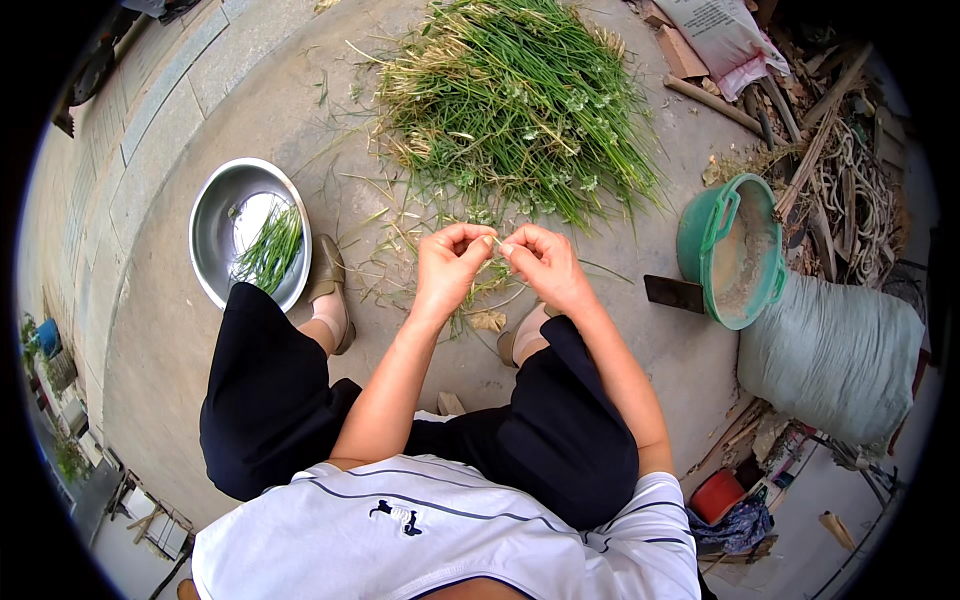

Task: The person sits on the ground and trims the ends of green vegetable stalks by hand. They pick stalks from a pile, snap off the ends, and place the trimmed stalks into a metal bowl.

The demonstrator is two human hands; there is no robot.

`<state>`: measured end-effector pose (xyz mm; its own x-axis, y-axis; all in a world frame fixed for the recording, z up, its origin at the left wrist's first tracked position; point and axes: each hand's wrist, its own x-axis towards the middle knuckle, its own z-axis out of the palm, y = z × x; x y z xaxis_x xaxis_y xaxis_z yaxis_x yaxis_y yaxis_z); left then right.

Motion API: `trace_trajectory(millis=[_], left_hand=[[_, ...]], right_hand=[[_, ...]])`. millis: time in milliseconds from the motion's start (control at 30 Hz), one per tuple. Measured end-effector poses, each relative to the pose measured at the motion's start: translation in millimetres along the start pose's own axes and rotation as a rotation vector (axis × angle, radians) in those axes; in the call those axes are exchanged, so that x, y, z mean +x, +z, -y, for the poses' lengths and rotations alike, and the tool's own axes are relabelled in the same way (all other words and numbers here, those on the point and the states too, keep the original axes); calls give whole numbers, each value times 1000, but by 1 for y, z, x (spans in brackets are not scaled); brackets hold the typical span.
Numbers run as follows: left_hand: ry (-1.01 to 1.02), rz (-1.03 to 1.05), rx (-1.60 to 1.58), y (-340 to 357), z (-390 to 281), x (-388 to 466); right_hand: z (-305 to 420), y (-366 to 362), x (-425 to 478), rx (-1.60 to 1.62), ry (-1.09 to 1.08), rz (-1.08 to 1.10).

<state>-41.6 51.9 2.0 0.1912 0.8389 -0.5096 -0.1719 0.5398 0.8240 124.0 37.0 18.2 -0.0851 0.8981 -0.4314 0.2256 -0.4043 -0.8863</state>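
My left hand [452, 264] and my right hand [546, 262] meet over the ground between my feet, with thumbs and forefingers pinched. A thin green stem [499, 241] spans the small gap between the fingertips; both hands hold it. Beyond them lies a large heap of long green stalks [517, 105] with small white flower heads and some dry straw-coloured ends. To the left, a steel basin [212, 225] holds a small bunch of green stalks [271, 247]. Loose stalks and trimmings [390, 247] are strewn on the concrete around my hands.
On the right stand a green plastic tub [690, 229] and a dark flat phone-like object [673, 293] leaning on it. Behind are a pale woven sack [829, 352], sticks, rope [851, 202] and a printed bag [712, 37]. A dry leaf [487, 321] lies near my right shoe [510, 341].
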Motion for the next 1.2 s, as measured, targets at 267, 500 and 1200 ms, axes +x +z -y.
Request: trace_trajectory(millis=[267, 500, 1200], left_hand=[[29, 36, 8, 0, -1, 1], [57, 33, -3, 3, 0, -1], [93, -11, 89, 2, 1, -1]], right_hand=[[-2, -3, 1, 293, 119, 89], [-3, 0, 0, 125, 23, 10], [4, 0, -1, -33, -5, -30]])
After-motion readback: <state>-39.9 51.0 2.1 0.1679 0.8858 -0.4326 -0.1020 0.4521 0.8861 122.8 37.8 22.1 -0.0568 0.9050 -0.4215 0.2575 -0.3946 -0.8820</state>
